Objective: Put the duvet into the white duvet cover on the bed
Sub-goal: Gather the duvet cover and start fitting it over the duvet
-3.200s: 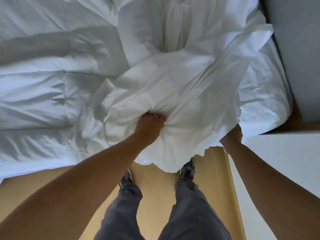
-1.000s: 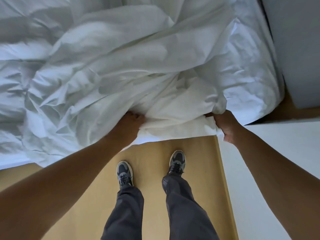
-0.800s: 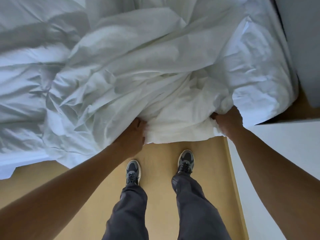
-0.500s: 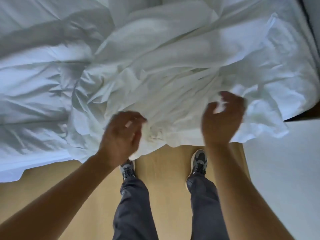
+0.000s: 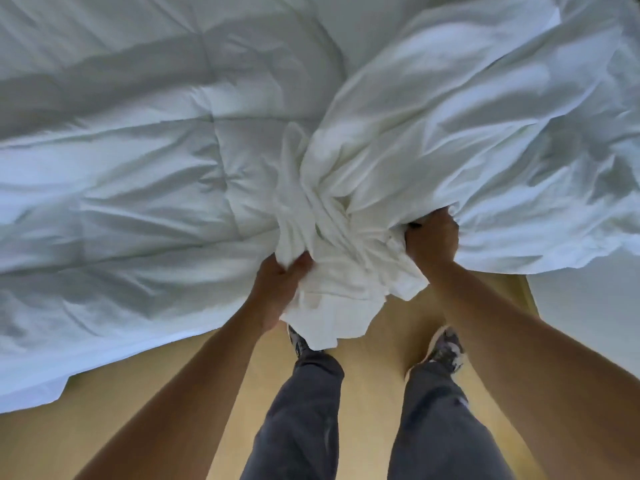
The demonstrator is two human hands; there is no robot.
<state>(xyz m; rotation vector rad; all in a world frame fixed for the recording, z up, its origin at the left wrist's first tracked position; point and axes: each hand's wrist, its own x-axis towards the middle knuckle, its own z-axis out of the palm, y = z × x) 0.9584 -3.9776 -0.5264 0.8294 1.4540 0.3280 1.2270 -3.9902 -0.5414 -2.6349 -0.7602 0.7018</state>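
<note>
Two grips are full of cloth again. Half a second ago your hands were open in the air, off the cloth. Now your left grip (image 5: 280, 289) is squeezed tight on a bunch of the thin, smooth white duvet cover (image 5: 467, 126), with the thumb on top of the folds. Your right grip (image 5: 431, 237) is squeezed on the same cover just to the right, and its fingers are hidden in the cloth. The cloth between them is squashed into a thick wad. The wad hangs off the side of the white bed (image 5: 31, 386), over the tan wooden floor (image 5: 377, 327) and near your grey shoes (image 5: 446, 344).

The cover lies on the right part of the bed. The puffy white quilted duvet (image 5: 138, 161) lies flat on the left part and touches the cover where the wad starts. More of the duvet shows now than a second ago, when the cover filled most of the view.

I think you are gathering the cover up to find its opening or its far corners. As far as I can see, the duvet is all outside the cover, so most of the job is not done yet. I cannot tell where the opening is in that wad.
</note>
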